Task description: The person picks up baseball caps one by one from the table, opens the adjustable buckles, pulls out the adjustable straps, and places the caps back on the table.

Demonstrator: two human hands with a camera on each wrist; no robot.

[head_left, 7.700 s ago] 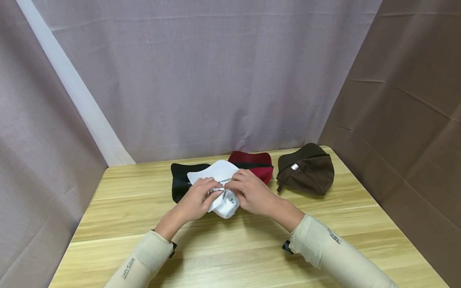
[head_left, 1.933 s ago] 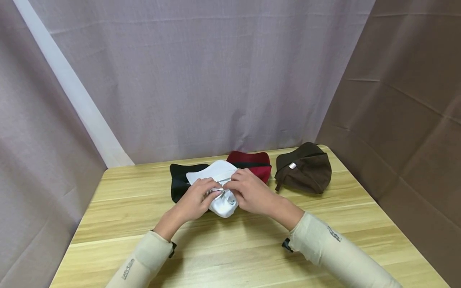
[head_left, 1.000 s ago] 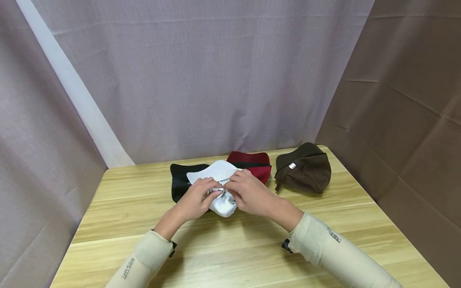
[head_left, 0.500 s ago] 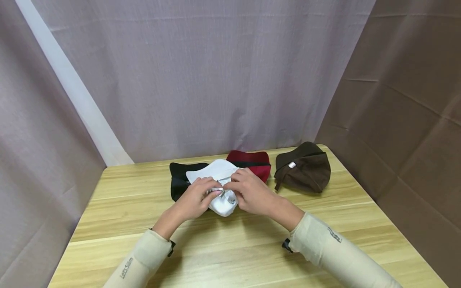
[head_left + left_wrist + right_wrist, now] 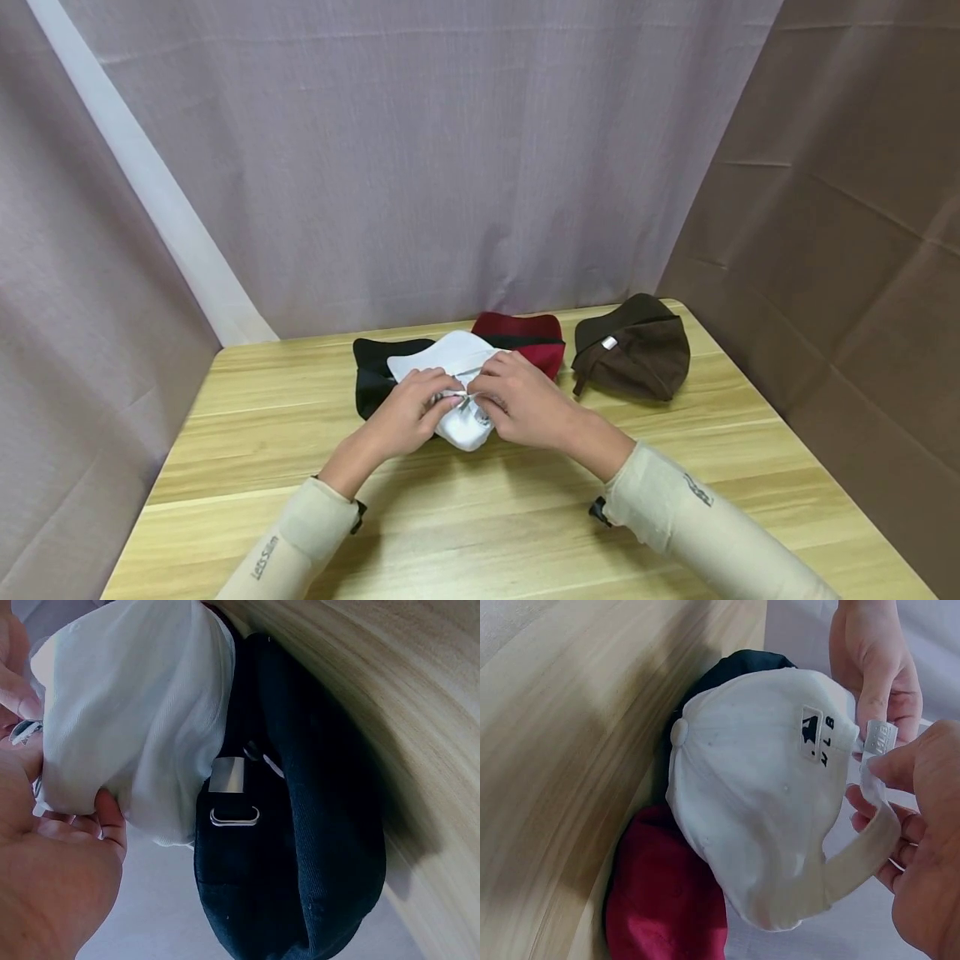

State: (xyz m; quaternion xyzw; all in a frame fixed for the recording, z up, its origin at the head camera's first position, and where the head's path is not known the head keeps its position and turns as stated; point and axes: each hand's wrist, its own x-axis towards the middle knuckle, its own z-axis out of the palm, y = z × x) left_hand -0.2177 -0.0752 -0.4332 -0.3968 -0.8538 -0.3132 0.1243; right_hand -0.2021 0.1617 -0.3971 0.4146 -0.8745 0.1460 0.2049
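A white baseball cap (image 5: pixel 450 354) sits between both hands, brim toward the back of the table, partly over a black cap (image 5: pixel 375 385) and a red cap (image 5: pixel 534 333). My left hand (image 5: pixel 408 415) pinches the cap's rear edge beside the metal buckle (image 5: pixel 880 738). With thumb and fingers, my right hand (image 5: pixel 528 404) pinches the cap's back strap (image 5: pixel 861 859), close to that buckle. The strap bows out in a loop in the right wrist view, where a small logo (image 5: pixel 812 733) shows on the crown. In the head view the fingers hide most of the buckle.
A dark brown cap (image 5: pixel 637 362) lies apart at the right rear of the wooden table (image 5: pixel 480 533). Grey curtain (image 5: pixel 450 167) hangs behind, with brown cloth (image 5: pixel 840 250) on the right. The black cap's metal clasp (image 5: pixel 227 775) faces the left wrist camera.
Both hands stay at the back of the white cap, with only small finger shifts around the strap and buckle. The caps keep their places; the head view has shifted slightly.
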